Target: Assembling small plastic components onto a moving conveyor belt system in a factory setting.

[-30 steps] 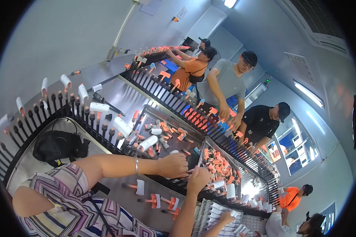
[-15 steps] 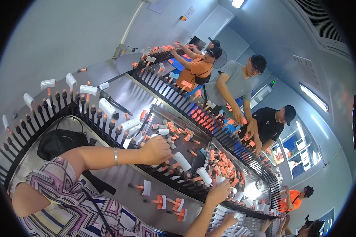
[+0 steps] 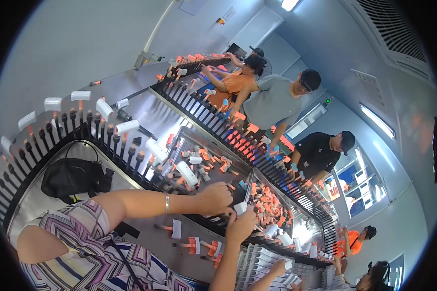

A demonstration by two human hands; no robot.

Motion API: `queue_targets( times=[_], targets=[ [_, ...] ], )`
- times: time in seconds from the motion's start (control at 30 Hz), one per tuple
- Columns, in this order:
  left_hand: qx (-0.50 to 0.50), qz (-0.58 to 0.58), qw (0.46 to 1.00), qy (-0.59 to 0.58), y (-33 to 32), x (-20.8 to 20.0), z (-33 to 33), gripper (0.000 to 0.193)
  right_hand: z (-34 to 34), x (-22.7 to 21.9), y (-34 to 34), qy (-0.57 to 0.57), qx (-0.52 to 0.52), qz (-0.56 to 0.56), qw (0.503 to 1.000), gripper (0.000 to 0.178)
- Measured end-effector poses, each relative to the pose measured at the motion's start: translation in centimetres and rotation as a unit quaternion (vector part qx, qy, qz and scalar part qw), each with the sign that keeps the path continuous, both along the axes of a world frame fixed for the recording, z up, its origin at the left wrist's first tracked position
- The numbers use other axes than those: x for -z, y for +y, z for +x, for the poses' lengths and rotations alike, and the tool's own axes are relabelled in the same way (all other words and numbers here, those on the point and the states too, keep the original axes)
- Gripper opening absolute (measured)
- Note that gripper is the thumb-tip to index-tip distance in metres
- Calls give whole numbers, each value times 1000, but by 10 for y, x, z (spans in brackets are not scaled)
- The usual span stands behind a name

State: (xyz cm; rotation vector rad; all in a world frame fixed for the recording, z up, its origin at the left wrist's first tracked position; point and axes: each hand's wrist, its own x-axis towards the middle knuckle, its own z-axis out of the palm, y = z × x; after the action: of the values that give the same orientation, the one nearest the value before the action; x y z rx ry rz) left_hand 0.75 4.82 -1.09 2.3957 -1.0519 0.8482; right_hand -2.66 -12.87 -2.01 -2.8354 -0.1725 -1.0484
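Observation:
My left hand (image 3: 215, 198), with a bracelet on its wrist, is closed with curled fingers above the near row of black posts. Whatever it may hold is hidden. Right beside it, my right hand (image 3: 242, 225) pinches a small white plastic piece (image 3: 240, 208) at its fingertips. Near the left hand, a curved white plastic shell (image 3: 186, 174) sits tilted over the posts. Below my hands, orange holders with dark stems (image 3: 193, 245) lie on the metal table, and one carries a white shell (image 3: 176, 229).
Black posts (image 3: 73, 116), several with white shells, curve around the left. Beyond lies a metal tray (image 3: 250, 186) with loose orange parts. A black bag (image 3: 75, 179) rests at left. Another person's hand (image 3: 279, 266) is close by on the right; several co-workers stand across the line.
My hands have come together: the left moved right, the right moved left and up to meet it. The view has shifted slightly. Co-workers across the line have changed their arm positions.

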Motion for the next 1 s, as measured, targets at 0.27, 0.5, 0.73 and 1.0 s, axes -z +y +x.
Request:
queue_targets(
  times=[0.27, 0.5, 0.73, 1.0],
  targets=[
    [-35, -100, 985, -136, 45, 14, 4, 27, -14, -54, -31, -151, -9, 77, 985, 43],
    [-102, -106, 983, -106, 75, 21, -4, 21, -5, -41, -122, 105, 211, 19, 972, 46],
    [-23, -106, 990, -87, 42, -33, -43, 43, 3, -2, -96, 14, 53, 116, 992, 55],
    [-53, -37, 990, 124, -37, -19, -19, 59, -6, 4, -48, -8, -49, 112, 993, 48]
  ],
)
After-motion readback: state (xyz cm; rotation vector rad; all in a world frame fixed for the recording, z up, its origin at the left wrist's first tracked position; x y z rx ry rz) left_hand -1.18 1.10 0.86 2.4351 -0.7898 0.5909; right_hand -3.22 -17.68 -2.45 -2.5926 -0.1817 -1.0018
